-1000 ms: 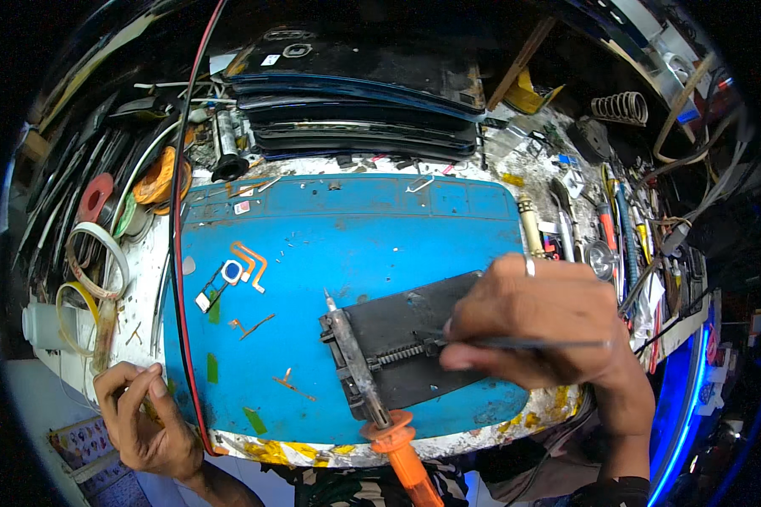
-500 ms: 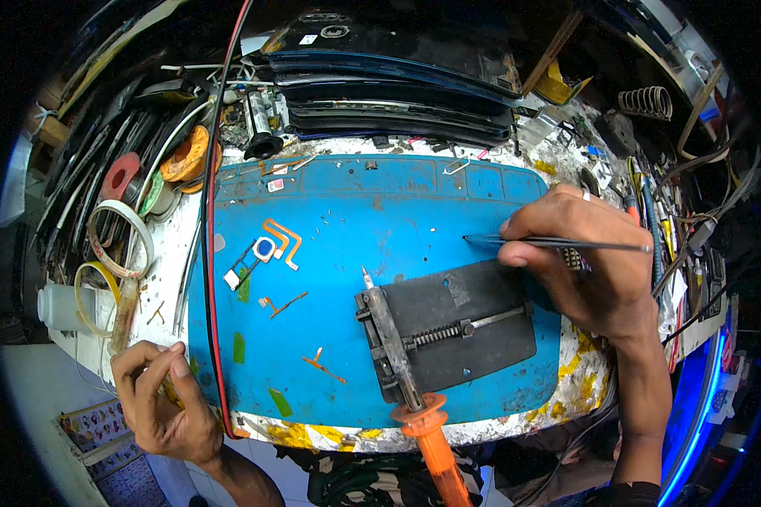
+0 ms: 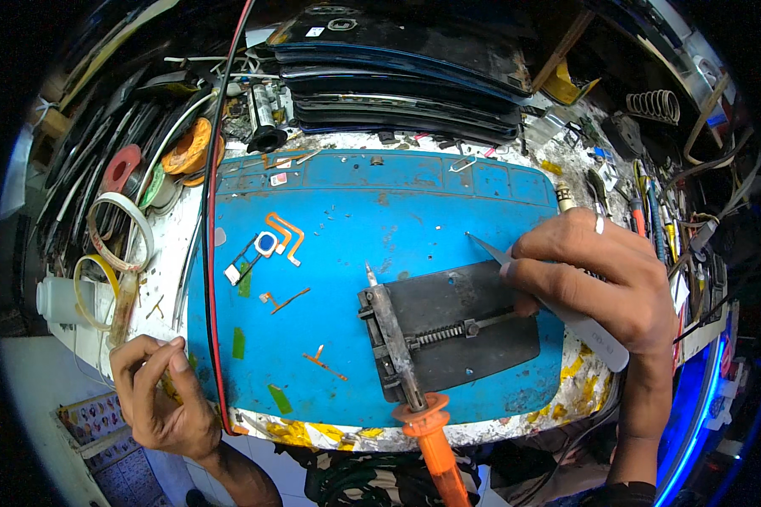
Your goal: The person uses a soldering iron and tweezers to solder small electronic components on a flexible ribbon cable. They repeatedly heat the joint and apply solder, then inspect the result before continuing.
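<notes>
Tweezers (image 3: 585,331) are held in my right hand (image 3: 596,275), gripped between thumb and fingers. Their pointed tips reach left to a tiny dark speck on the blue mat (image 3: 347,245); whether they pinch it I cannot tell. My left hand (image 3: 165,397) is loosely curled beside the mat's front left edge, thumb tip by the index finger, with nothing visible in it. Before me a soldering iron (image 3: 441,460) with an orange handle leans over a black spring-loaded holder (image 3: 473,355), its metal tip pointing away.
Flex cables (image 3: 321,362), a camera-like module (image 3: 265,244) and green strips (image 3: 239,344) lie on the mat's left. A red-and-black cable (image 3: 212,253) crosses there. Stacked black phone panels (image 3: 397,76) stand behind; tape rolls (image 3: 120,232) sit left; tools (image 3: 647,211) crowd the right.
My right hand has rolled over, so the tweezers now show their broad grey side and slant down to the right. The view has shifted slightly. My left hand stays put.
</notes>
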The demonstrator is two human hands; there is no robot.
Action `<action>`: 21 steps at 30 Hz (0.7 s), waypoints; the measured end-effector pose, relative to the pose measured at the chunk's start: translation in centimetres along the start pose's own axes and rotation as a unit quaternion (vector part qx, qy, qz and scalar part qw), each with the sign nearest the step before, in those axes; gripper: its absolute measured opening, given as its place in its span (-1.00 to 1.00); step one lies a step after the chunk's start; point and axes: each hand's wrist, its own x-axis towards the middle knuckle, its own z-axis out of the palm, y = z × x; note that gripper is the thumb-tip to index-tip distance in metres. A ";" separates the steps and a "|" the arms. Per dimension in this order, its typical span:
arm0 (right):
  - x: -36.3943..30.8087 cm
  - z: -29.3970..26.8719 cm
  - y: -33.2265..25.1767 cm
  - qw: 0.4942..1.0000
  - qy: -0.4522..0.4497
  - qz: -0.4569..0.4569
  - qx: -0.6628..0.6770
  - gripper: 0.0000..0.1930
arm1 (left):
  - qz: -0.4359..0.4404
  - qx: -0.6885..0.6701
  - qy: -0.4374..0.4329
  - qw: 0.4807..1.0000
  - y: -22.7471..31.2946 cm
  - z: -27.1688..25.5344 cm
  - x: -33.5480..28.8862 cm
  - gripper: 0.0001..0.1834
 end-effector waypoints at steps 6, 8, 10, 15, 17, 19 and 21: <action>-0.2 -0.4 -0.1 0.998 -0.005 0.046 0.036 -0.73 | -0.001 -0.005 0.001 1.000 0.0 0.0 0.0 -0.88; -0.2 -0.4 -0.2 0.996 0.006 0.070 0.058 -0.73 | -0.002 -0.007 0.000 1.000 0.0 0.0 -0.1 -0.88; -0.1 -0.4 0.2 0.995 0.018 0.062 0.076 -0.73 | -0.003 -0.009 0.000 1.000 0.0 0.0 -0.1 -0.88; -0.2 -0.3 0.9 0.995 0.034 0.044 0.081 -0.80 | -0.005 -0.012 0.000 1.000 -0.1 -0.1 -0.1 -0.87; -0.3 -0.3 0.9 0.995 0.029 0.060 0.072 -0.87 | -0.004 -0.009 0.002 1.000 0.0 0.0 -0.2 -0.87; -0.3 0.0 0.9 0.992 0.066 0.086 0.058 -0.92 | -0.004 -0.007 0.004 1.000 -0.1 0.0 -0.2 -0.87; -0.3 0.4 0.9 0.985 0.094 0.122 0.082 -0.95 | -0.006 -0.007 0.007 1.000 -0.1 0.1 -0.2 -0.87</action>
